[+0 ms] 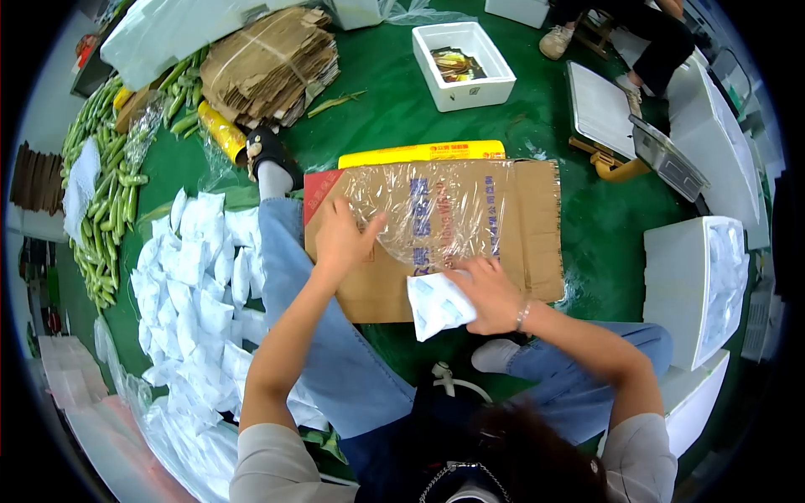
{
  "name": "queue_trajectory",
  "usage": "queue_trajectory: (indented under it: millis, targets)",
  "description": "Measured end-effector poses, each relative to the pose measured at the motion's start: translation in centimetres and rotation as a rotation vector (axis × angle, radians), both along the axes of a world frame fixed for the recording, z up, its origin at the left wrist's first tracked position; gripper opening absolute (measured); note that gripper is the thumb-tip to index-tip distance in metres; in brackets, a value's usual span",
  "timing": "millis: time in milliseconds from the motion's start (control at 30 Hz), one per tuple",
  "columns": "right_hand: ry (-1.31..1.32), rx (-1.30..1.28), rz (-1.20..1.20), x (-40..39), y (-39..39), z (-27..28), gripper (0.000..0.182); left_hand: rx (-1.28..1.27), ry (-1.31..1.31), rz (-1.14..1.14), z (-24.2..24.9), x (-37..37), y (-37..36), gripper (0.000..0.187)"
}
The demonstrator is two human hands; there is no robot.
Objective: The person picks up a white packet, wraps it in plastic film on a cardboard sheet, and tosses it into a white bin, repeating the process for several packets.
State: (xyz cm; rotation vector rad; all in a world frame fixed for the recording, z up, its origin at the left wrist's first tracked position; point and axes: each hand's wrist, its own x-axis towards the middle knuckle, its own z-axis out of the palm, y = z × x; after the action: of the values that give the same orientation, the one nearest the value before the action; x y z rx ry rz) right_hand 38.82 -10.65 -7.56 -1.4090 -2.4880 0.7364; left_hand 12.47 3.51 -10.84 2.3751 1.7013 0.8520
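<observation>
A flattened cardboard box (537, 226) with blue and red print lies in front of me, a sheet of clear plastic film (394, 201) spread over its upper part. My left hand (340, 239) rests at the film's left side, thumb and fingers apart. Near the cardboard's lower edge, my right hand (486, 293) grips a white ice pack (438, 308) with pale blue print. Part of that pack is hidden by the fingers. A heap of similar white packs (197, 285) lies on the floor to my left.
Stacked cardboard (264, 63) and green corn ears (109, 201) lie at the upper left. A white foam box (474, 96) stands ahead. To the right are a platform scale (599, 105), another foam box (679, 289) and a seated person's legs (662, 50). A yellow roll (222, 134) touches my left foot.
</observation>
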Motion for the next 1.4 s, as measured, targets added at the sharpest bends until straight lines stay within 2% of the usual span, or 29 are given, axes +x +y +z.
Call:
queue_trajectory:
  millis: [33,67,100,133,167,233,300,333,400,433,467,533,567,633,667,733,767,800,833,867,933,967,1000,1067,1100,1133,1200,1300,1400]
  targets:
    - [-0.006,-0.109,-0.022,0.4,-0.6,0.7,0.084,-0.008,0.002,0.012,-0.2,-0.4,-0.8,0.047]
    - [-0.002,-0.115,-0.016,0.7,-0.7,1.0,0.084,-0.322,0.086,0.075,0.5,-0.7,-1.6,0.053]
    - [0.173,-0.205,-0.091,1.0,-0.4,1.3,0.083,-0.633,0.168,0.135,1.0,-0.9,-2.0,0.059]
    - [0.344,-0.291,-0.164,1.3,0.1,1.7,0.083,-0.631,0.167,0.138,0.2,-1.6,-2.2,0.059]
    - [0.375,-0.222,-0.250,0.9,0.9,2.2,0.084,-0.579,0.075,0.204,-1.3,-2.7,-2.2,0.057]
    - [0.165,0.013,-0.377,-0.7,3.9,3.0,0.086,-0.517,-0.018,0.273,-1.2,-3.2,-1.8,0.056]
    - [0.054,0.111,-0.432,-2.7,7.9,2.2,0.085,-0.830,-0.200,0.285,0.5,-2.6,-0.5,0.052]
    - [-0.058,0.203,-0.495,-3.8,8.9,1.5,0.085,-0.826,-0.202,0.293,-0.6,-2.5,-0.5,0.052]
    - [-0.128,0.212,-0.518,-5.8,9.8,-1.2,0.086,-0.410,0.017,0.281,-4.8,-2.8,0.4,0.051]
    - [-0.203,0.220,-0.547,-6.2,10.4,-1.8,0.086,-0.520,-0.111,0.242,-5.2,-3.1,0.5,0.038]
    - [-0.198,0.230,-0.548,-6.3,10.2,-1.9,0.086,-0.509,-0.111,0.243,-4.4,-3.3,0.3,0.038]
    - [-0.218,0.276,-0.512,-7.0,7.7,-2.9,0.088,-0.764,-0.813,0.289,-1.1,-3.8,-1.5,0.026]
    - [-0.291,0.228,-0.484,-7.2,6.9,-2.4,0.092,-0.771,-0.811,0.298,0.2,-3.5,-2.5,0.026]
    - [-0.326,0.224,-0.410,-7.3,6.9,-2.6,0.093,-0.641,-1.035,0.109,2.1,-1.9,-3.8,0.016]
    - [-0.357,0.222,-0.340,-7.3,6.7,-2.6,0.094,-0.655,-1.033,0.108,2.2,-0.8,-4.1,0.016]
    - [-0.298,0.177,-0.279,-6.5,8.1,-1.6,0.094,-0.254,-0.441,-0.335,2.4,1.6,-3.1,0.017]
    - [-0.249,0.153,-0.204,-5.8,9.0,-1.6,0.093,-0.253,-0.443,-0.348,1.8,2.0,-1.7,0.017]
    - [-0.197,0.130,-0.130,-5.2,9.9,-1.6,0.091,-0.142,-0.248,-0.546,1.0,2.1,0.2,0.015]
    - [-0.157,0.102,-0.126,-4.7,10.9,-1.8,0.083,-0.025,-0.049,-0.735,0.2,2.2,1.4,0.023]
    - [-0.157,0.107,-0.138,-4.2,12.0,-1.2,0.083,-0.019,-0.047,-0.747,1.0,2.3,1.7,0.023]
    - [-0.094,-0.203,0.022,-3.2,14.1,0.2,0.077,-0.328,0.020,-0.895,3.2,2.6,1.9,0.054]
    - [-0.016,-0.393,-0.058,-2.6,14.9,0.1,0.076,-0.333,0.021,-0.907,3.3,2.7,2.2,0.054]
    - [-0.014,-0.398,-0.068,-2.1,14.6,-0.2,0.076,-0.290,0.108,-0.947,3.4,2.7,2.7,0.061]
    - [0.384,-0.370,-0.260,-1.4,13.8,-0.5,0.083,-0.250,0.196,-0.992,3.8,2.9,3.4,0.069]
    - [0.506,-0.204,-0.380,-1.4,12.3,-2.6,0.090,-0.357,0.310,-0.966,4.6,3.0,3.6,0.075]
    - [0.501,-0.198,-0.381,-2.4,9.9,-3.3,0.090,-0.456,0.420,-0.931,5.0,3.2,3.9,0.080]
    - [0.536,0.175,-0.973,-4.9,4.3,-4.2,0.092,-0.425,0.334,-0.946,4.9,3.2,4.6,0.079]
    - [0.125,0.280,-0.823,-7.4,-0.2,-4.4,0.076,-0.456,0.182,-0.950,4.6,3.3,4.7,0.079]
    - [0.289,0.332,-0.713,-8.3,0.1,-2.5,0.075,-0.489,0.039,-0.920,5.6,2.9,4.7,0.072]
